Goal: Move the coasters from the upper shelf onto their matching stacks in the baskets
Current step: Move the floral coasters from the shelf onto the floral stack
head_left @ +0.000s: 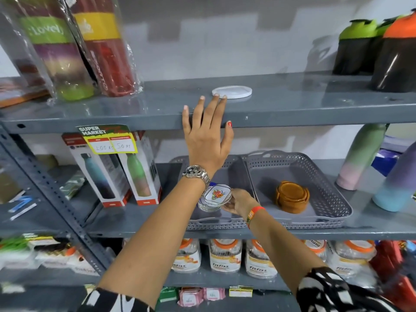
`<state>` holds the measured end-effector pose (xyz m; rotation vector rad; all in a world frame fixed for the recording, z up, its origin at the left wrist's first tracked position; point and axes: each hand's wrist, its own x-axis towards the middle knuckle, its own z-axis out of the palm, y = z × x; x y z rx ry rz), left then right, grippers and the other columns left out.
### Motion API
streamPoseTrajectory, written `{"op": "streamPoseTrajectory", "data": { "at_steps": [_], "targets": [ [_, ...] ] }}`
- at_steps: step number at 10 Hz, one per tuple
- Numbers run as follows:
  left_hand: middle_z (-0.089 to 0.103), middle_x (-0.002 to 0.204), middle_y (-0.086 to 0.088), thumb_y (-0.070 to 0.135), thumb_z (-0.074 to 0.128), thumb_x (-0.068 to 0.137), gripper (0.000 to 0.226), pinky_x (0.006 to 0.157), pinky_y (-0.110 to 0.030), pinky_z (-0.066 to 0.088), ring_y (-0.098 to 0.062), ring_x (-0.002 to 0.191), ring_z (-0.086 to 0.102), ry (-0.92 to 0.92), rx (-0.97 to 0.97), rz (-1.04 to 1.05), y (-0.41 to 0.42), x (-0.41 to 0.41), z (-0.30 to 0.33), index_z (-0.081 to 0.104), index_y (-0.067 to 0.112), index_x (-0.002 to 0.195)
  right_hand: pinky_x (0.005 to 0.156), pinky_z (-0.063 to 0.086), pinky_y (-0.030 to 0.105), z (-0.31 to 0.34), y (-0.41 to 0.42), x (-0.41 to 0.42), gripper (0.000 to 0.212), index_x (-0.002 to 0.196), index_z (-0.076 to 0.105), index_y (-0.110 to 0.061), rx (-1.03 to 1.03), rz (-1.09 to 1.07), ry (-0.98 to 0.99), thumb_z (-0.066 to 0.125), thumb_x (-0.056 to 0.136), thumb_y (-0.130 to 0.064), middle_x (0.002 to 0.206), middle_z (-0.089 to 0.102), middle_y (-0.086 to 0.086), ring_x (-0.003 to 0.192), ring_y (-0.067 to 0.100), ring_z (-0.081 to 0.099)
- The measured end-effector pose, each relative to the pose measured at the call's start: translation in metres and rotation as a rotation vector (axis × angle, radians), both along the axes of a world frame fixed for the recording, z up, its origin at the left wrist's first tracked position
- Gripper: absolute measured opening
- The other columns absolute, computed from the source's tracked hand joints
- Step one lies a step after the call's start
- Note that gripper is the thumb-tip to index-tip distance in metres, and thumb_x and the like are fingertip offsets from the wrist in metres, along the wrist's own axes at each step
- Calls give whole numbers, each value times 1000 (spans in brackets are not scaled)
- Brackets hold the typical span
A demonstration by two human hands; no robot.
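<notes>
A white round coaster [234, 91] lies flat on the grey upper shelf [292, 106]. My left hand [207, 136] is raised with fingers spread, its fingertips touching the coaster's near edge. On the shelf below stand two grey perforated baskets. The left basket [216, 222] holds a stack of white coasters with a flower print [216, 195]. My right hand [239, 202] holds the top flower coaster of that stack by its right edge. In the right basket [326, 192] stands a stack of brown round coasters [292, 197] in a holder.
Wrapped bottles [90, 46] stand on the upper shelf at left, and dark shakers with green and orange lids [382, 52] at right. Boxed bottles [117, 172] sit left of the baskets, pastel bottles [360, 158] right. Jars [225, 255] fill the lower shelf.
</notes>
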<state>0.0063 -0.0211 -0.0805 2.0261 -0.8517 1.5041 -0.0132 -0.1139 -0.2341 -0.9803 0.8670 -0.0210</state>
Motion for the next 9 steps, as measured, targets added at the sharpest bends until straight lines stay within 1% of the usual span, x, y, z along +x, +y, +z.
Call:
{"op": "streamPoseTrajectory", "data": {
  "at_steps": [1, 2, 3, 4, 5, 6, 7, 8, 9],
  "targets": [
    [52, 136, -1, 31, 44, 89, 48, 115, -40, 5, -23, 128, 40, -2, -1, 4, -1, 1, -1, 50, 13, 133, 52, 58, 36, -5, 2, 1, 30, 75, 53, -5, 24, 9, 10, 34, 98, -6, 67, 65, 12, 72, 22, 58],
    [53, 135, 0, 31, 44, 88, 48, 115, -40, 4, -23, 128, 40, -8, -4, 15, -1, 2, -1, 51, 14, 133, 82, 50, 45, -8, 4, 6, 28, 76, 51, 1, 33, -10, -17, 34, 98, 0, 77, 58, 17, 92, 30, 57],
    [54, 135, -1, 30, 44, 88, 48, 115, -40, 5, -23, 127, 40, -16, -6, 15, -2, 2, -1, 52, 13, 132, 94, 47, 48, -13, 4, 8, 27, 85, 52, 5, 70, -43, -50, 29, 99, 4, 83, 54, 18, 100, 33, 56],
    [54, 134, -1, 31, 43, 88, 47, 115, -39, 3, -24, 127, 42, -22, -3, 25, -3, 3, -2, 53, 13, 131, 93, 51, 39, -14, 8, 11, 37, 133, 39, 10, 108, -66, -97, 29, 98, 1, 127, 52, 24, 124, 35, 50],
    [54, 134, -1, 31, 43, 88, 48, 115, -39, 3, -23, 127, 42, -27, -1, 31, -3, 5, -2, 53, 13, 131, 112, 32, 47, -17, 9, 15, 47, 142, 27, 11, 136, -161, -74, 16, 98, 0, 148, 37, 24, 137, 39, 36],
    [54, 134, -1, 31, 43, 88, 48, 115, -38, 3, -24, 127, 43, -31, 0, 31, -3, 5, -2, 53, 13, 131, 109, 37, 38, -11, 13, 9, 47, 143, 26, 9, 141, -146, -81, 23, 98, -5, 150, 34, 25, 137, 38, 36],
    [54, 134, -1, 31, 42, 88, 48, 115, -38, 3, -24, 127, 42, -27, 3, 27, -3, 5, -2, 53, 13, 131, 112, 35, 44, -9, 12, 9, 45, 140, 31, 10, 100, -230, -20, 20, 99, -6, 142, 42, 25, 129, 40, 44],
    [54, 134, -2, 31, 42, 88, 48, 115, -39, 3, -24, 127, 42, -25, 0, 26, -3, 5, -2, 53, 13, 131, 87, 54, 42, 3, 13, 9, 32, 125, 52, 0, -22, -340, -10, 39, 96, -3, 107, 50, 17, 77, 30, 52],
    [53, 135, -1, 31, 42, 89, 48, 115, -40, 5, -24, 128, 41, -21, -3, 20, -4, 5, -2, 52, 13, 132, 54, 51, 26, 23, 16, -7, 18, 94, 64, -11, -245, -450, -142, 47, 92, -4, 89, 58, 9, 65, 15, 52]
  ]
}}
